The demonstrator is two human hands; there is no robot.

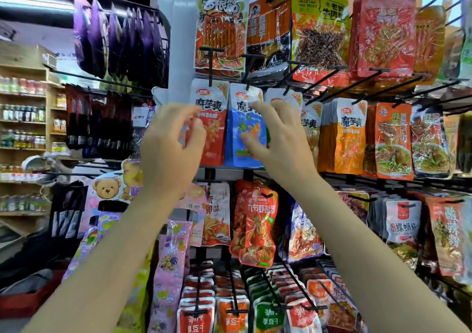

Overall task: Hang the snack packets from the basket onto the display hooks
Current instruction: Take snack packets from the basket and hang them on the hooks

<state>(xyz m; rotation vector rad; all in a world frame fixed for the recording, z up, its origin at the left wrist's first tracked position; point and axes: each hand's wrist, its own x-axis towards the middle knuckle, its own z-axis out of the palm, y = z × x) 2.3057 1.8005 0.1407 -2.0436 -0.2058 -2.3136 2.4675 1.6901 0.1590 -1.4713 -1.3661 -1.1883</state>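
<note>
Shop rack (362,176), hooked snack packets (245,128)

Both bare forearms reach up and forward. The left hand (169,148) is raised with fingers curled and spread; the right hand (278,138) is raised, fingers splayed loosely.

**Hidden and blurred**

Fingers of left hand (170,151) smeared by motion, grip unreadable. Lower half of blue packet (246,128) partly covered by right hand (278,138). Bottom-row packets (229,314) cut by frame edge. Shelf bottles (23,114) too small to identify.
</note>
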